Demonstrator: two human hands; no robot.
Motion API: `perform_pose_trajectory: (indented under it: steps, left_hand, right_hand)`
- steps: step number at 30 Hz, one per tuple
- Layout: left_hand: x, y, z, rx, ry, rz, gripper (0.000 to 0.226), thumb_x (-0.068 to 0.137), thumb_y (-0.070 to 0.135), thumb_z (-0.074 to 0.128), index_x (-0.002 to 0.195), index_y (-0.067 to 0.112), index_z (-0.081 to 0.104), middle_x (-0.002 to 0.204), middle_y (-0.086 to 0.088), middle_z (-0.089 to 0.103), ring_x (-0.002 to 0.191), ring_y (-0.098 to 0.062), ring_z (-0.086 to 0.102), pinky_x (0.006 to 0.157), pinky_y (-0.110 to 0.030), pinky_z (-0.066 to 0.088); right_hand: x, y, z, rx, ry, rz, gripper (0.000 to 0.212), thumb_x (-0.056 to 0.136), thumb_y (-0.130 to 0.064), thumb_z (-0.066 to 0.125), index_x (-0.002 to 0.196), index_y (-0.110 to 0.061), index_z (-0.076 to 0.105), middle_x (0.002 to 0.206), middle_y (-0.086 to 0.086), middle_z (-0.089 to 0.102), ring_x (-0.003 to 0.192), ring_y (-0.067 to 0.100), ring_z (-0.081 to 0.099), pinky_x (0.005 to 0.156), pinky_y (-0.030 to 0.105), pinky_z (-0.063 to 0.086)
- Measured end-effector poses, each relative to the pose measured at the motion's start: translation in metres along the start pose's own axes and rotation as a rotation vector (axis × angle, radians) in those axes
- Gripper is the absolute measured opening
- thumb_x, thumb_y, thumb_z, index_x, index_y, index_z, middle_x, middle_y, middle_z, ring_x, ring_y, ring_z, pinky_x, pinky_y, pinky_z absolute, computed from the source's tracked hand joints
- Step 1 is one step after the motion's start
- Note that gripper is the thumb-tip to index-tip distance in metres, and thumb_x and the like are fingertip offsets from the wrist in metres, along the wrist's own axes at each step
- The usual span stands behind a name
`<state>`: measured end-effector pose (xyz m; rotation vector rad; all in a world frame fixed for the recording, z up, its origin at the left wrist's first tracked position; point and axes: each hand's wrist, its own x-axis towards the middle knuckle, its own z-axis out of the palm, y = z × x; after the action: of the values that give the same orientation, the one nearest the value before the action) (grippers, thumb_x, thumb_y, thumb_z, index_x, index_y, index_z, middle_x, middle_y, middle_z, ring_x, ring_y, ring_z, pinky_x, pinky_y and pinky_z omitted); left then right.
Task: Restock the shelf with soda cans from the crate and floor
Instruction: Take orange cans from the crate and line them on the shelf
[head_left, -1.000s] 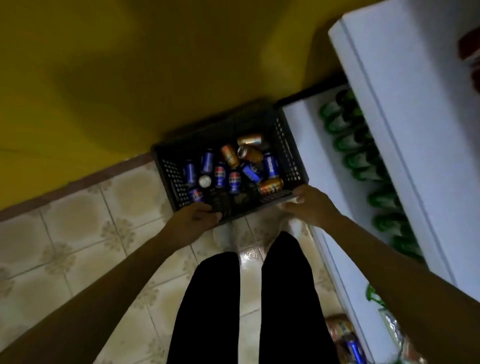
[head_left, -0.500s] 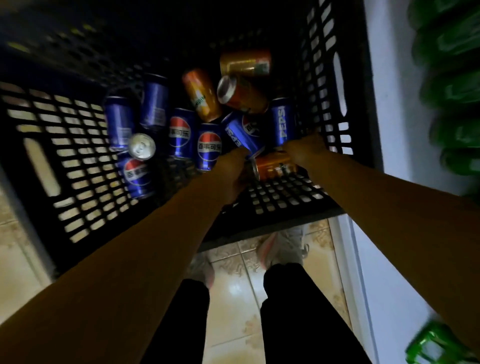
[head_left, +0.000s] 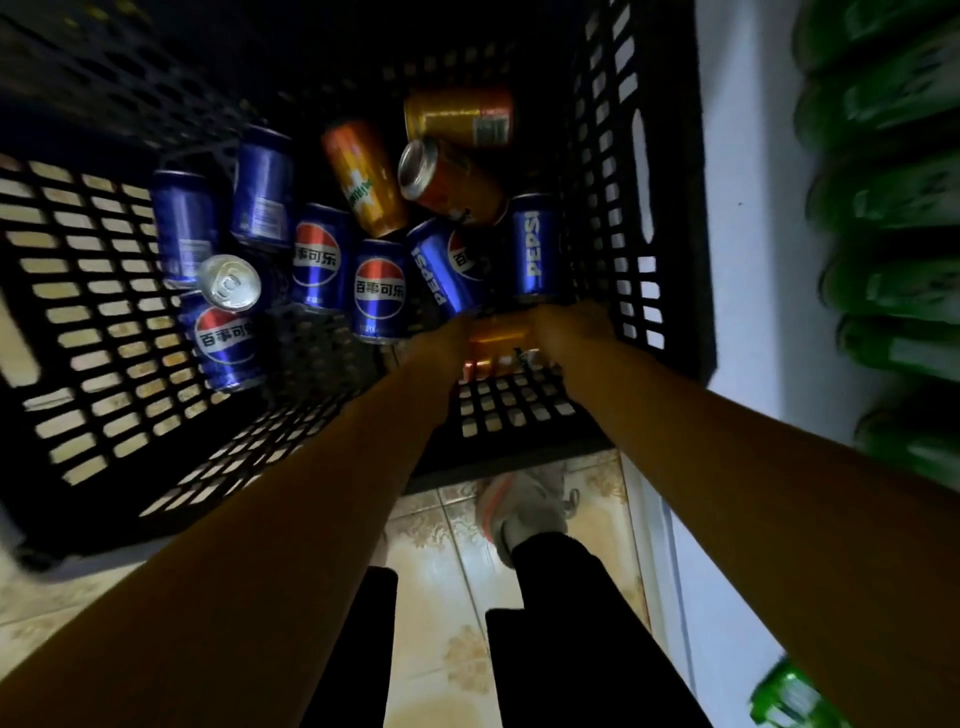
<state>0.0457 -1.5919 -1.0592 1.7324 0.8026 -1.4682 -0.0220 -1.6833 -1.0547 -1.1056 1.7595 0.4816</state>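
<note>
My left hand (head_left: 441, 345) and right hand (head_left: 571, 332) sit at either end of an orange soda can (head_left: 498, 343). It lies sideways on the black crate (head_left: 93, 322) floor, long axis left-to-right. I cannot tell whether my fingers clamp it.

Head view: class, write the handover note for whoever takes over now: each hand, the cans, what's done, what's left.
Left hand and right hand: at either end of the nearest orange can, in the black crate; grip unclear.
Blue cans and three more orange cans lie loose inside.
Done: can reached. Left: lift it, then move all cans to the white shelf.
</note>
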Motion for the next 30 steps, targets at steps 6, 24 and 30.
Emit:
perform_pose_trajectory:
  steps: [6, 24, 30]
  left_hand:
    - [-0.139, 0.029, -0.039, -0.224, 0.177, 0.098, 0.031, 0.081, 0.032, 0.074, 0.102, 0.014, 0.058, 0.1, -0.009, 0.067, 0.09, -0.023, 0.067, 0.08, -0.039, 0.057]
    - [-0.594, 0.074, -0.113, -0.045, -0.608, 0.314, 0.051, 0.097, 0.051, 0.032, 0.115, 0.014, 0.061, 0.098, -0.01, 0.067, 0.073, -0.018, 0.059, 0.049, -0.018, 0.05]
    - [-0.711, 0.081, -0.083, 0.319, -0.786, 0.481, 0.056, 0.095, 0.05, 0.023, 0.092, 0.014, 0.065, 0.074, -0.01, 0.068, 0.059, -0.015, 0.05, 0.048, -0.019, 0.049]
  right_hand:
    - [-0.136, -0.016, -0.046, 0.221, 0.079, -0.078, 0.041, 0.094, -0.034, 0.056, 0.123, -0.005, 0.058, 0.099, 0.004, 0.055, 0.088, 0.019, 0.05, 0.075, 0.028, 0.042]
    - [-0.611, -0.044, -0.258, 0.882, 0.273, -0.985, 0.013, 0.091, -0.014, 0.062, 0.08, -0.02, 0.066, 0.086, -0.002, 0.071, 0.086, 0.013, 0.065, 0.078, 0.029, 0.053]
    - [-0.713, -0.01, -0.332, 1.203, 0.303, -1.18, 0.007, 0.091, -0.015, 0.059, 0.089, -0.015, 0.065, 0.086, 0.005, 0.074, 0.083, 0.015, 0.069, 0.075, 0.03, 0.053]
